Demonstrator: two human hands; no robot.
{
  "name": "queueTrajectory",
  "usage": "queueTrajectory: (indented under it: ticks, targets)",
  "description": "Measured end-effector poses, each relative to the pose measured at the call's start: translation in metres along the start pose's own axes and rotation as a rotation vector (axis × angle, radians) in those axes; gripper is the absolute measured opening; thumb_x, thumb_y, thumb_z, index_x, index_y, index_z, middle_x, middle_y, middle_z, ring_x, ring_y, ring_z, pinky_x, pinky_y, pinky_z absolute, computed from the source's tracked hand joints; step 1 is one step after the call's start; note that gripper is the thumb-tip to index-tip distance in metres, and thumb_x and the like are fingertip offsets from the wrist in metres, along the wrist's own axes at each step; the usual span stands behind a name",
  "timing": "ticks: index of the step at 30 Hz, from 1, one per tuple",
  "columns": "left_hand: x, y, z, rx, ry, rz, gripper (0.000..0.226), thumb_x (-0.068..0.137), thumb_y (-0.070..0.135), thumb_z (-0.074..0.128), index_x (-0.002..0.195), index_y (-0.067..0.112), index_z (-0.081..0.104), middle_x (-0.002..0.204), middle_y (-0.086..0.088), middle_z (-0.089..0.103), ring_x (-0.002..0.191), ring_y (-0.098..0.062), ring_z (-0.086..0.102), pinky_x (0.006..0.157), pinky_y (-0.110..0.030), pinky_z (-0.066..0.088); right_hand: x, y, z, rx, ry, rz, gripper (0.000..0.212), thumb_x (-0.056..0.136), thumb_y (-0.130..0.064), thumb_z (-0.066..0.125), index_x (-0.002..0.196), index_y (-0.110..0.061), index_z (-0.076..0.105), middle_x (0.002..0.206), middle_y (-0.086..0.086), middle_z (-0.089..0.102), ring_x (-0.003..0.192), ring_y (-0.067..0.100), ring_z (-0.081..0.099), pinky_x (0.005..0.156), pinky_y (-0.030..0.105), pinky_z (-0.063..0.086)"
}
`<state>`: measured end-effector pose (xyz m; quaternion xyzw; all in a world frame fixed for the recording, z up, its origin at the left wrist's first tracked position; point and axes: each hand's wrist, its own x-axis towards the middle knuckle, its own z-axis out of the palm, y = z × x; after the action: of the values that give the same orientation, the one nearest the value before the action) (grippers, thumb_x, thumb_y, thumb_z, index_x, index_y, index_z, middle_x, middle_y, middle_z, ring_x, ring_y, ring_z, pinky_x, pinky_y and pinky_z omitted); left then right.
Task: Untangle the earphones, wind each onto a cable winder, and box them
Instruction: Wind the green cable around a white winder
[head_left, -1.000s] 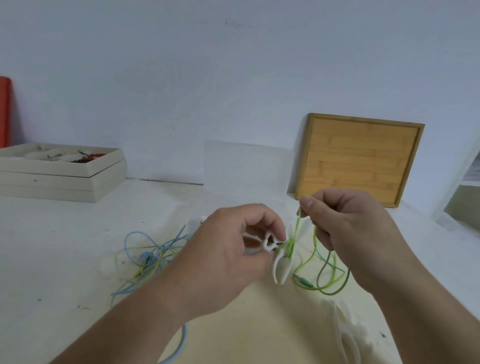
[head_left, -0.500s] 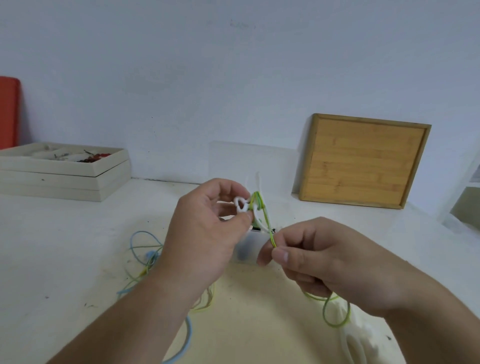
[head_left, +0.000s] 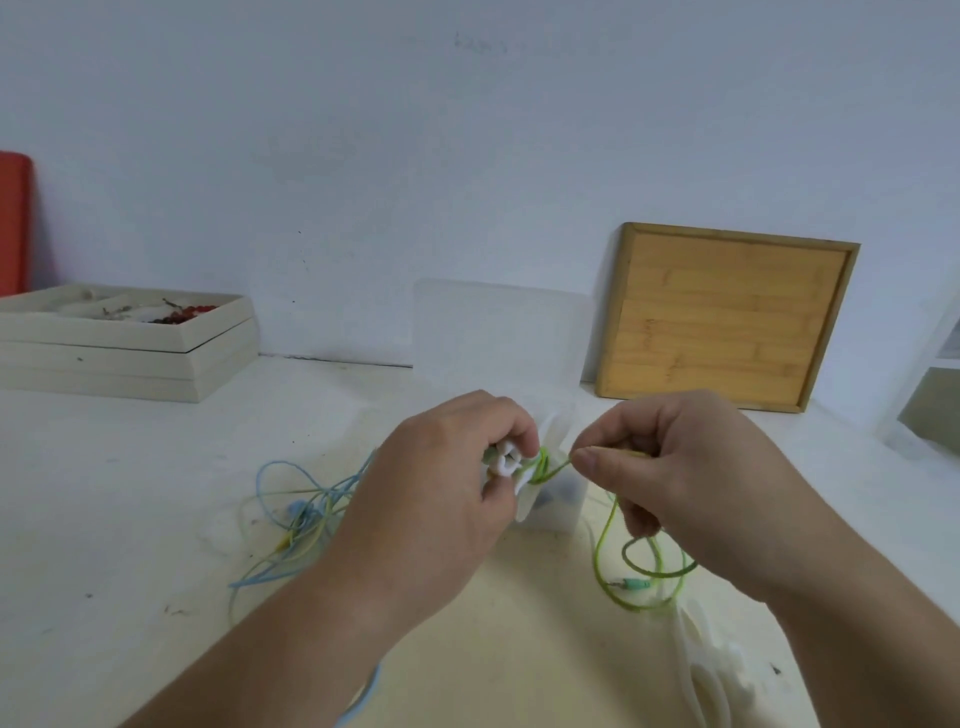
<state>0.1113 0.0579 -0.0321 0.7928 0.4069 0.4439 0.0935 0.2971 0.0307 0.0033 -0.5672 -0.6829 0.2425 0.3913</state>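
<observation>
I see the left hand (head_left: 441, 493) pinching the white winder (head_left: 505, 463) above the table (head_left: 130, 493), its long axis near upright. The right hand (head_left: 675, 467) pinches the green cable (head_left: 605, 540), which runs taut sideways from the winder, then loops down onto the table.

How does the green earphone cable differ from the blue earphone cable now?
The green earphone cable is partly wrapped round the white cable winder in the left hand and pinched by the right hand; the blue earphone cable is in neither hand. The green one is lifted; the blue one lies loosely tangled on the table. Both are thin cords.
</observation>
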Motion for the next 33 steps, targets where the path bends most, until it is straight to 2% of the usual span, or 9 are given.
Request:
queueTrajectory:
  ticks: [7, 13, 15, 18, 19, 23, 28, 31, 33]
  targets:
    - [0.000, -0.001, 0.001, -0.031, -0.112, -0.008, 0.032, 0.076, 0.001, 0.067, 0.084, 0.032, 0.063, 0.086, 0.016, 0.064, 0.084, -0.007, 0.061, 0.074, -0.028, 0.048, 0.003, 0.002, -0.002, 0.191, -0.021, 0.007, 0.015, 0.087, -0.009, 0.072, 0.073, -0.012, 0.075, 0.065, 0.009, 0.072, 0.054, 0.021, 0.068, 0.055, 0.031, 0.053]
    - [0.001, 0.001, -0.002, -0.315, -0.224, -0.137, 0.034, 0.074, -0.004, 0.061, 0.081, 0.028, 0.065, 0.082, 0.006, 0.068, 0.072, -0.028, 0.062, 0.054, -0.024, 0.046, 0.010, 0.014, -0.003, 0.309, 0.134, 0.018, 0.015, 0.080, -0.016, 0.077, 0.069, -0.009, 0.070, 0.052, 0.006, 0.059, 0.044, 0.016, 0.048, 0.044, 0.023, 0.040]
    - [0.002, 0.004, -0.002, -0.515, -0.234, -0.171, 0.028, 0.070, -0.004, 0.060, 0.079, 0.022, 0.066, 0.079, 0.004, 0.069, 0.069, -0.020, 0.063, 0.057, -0.017, 0.043, 0.011, 0.015, -0.002, 0.368, 0.132, 0.043, 0.019, 0.077, -0.021, 0.077, 0.067, -0.008, 0.068, 0.050, 0.006, 0.054, 0.042, 0.016, 0.043, 0.042, 0.020, 0.036]
    - [0.005, 0.007, -0.003, -0.735, -0.197, -0.211, 0.027, 0.068, -0.004, 0.063, 0.076, 0.021, 0.068, 0.082, -0.003, 0.071, 0.076, -0.016, 0.066, 0.068, -0.034, 0.052, 0.012, 0.015, 0.005, 0.423, 0.063, 0.090, 0.029, 0.080, -0.028, 0.072, 0.058, -0.012, 0.061, 0.050, 0.008, 0.045, 0.044, 0.019, 0.034, 0.043, 0.026, 0.029]
    - [0.005, 0.008, -0.003, -0.773, -0.160, -0.220, 0.027, 0.067, -0.003, 0.064, 0.076, 0.022, 0.068, 0.082, -0.005, 0.072, 0.075, -0.018, 0.066, 0.069, -0.032, 0.052, 0.012, 0.016, 0.009, 0.435, 0.026, 0.103, 0.035, 0.088, -0.025, 0.068, 0.055, -0.015, 0.059, 0.051, 0.006, 0.041, 0.046, 0.018, 0.030, 0.045, 0.027, 0.024]
    - [0.006, 0.005, -0.001, -0.771, 0.055, -0.309, 0.027, 0.072, -0.003, 0.068, 0.079, 0.022, 0.067, 0.085, -0.008, 0.075, 0.080, -0.047, 0.065, 0.074, -0.038, 0.043, 0.011, 0.016, 0.030, 0.409, -0.105, 0.131, 0.049, 0.105, -0.019, 0.046, 0.059, -0.021, 0.065, 0.053, -0.003, 0.030, 0.048, 0.014, 0.020, 0.048, 0.029, 0.014]
    - [0.008, -0.001, -0.002, -0.643, 0.215, -0.389, 0.027, 0.075, 0.000, 0.074, 0.081, 0.025, 0.066, 0.091, 0.000, 0.072, 0.074, -0.026, 0.074, 0.073, -0.043, 0.052, 0.007, 0.014, 0.039, 0.332, -0.230, 0.116, 0.035, 0.105, -0.015, 0.045, 0.081, -0.007, 0.070, 0.052, -0.005, 0.032, 0.048, 0.015, 0.024, 0.051, 0.033, 0.017]
    - [0.007, 0.002, -0.002, -0.552, 0.216, -0.366, 0.028, 0.078, -0.005, 0.071, 0.079, 0.023, 0.065, 0.084, -0.004, 0.071, 0.055, -0.005, 0.065, 0.056, -0.016, 0.042, 0.005, 0.010, 0.034, 0.271, -0.303, 0.101, 0.029, 0.103, -0.012, 0.049, 0.086, -0.005, 0.071, 0.052, -0.003, 0.032, 0.052, 0.018, 0.028, 0.053, 0.033, 0.024]
    - [0.007, 0.005, -0.001, -0.510, 0.214, -0.347, 0.028, 0.078, -0.006, 0.067, 0.078, 0.022, 0.064, 0.075, -0.005, 0.070, 0.043, 0.001, 0.051, 0.044, -0.009, 0.032, 0.004, 0.009, 0.030, 0.221, -0.328, 0.088, 0.027, 0.102, -0.012, 0.051, 0.086, -0.007, 0.072, 0.052, 0.000, 0.034, 0.052, 0.019, 0.035, 0.054, 0.032, 0.033]
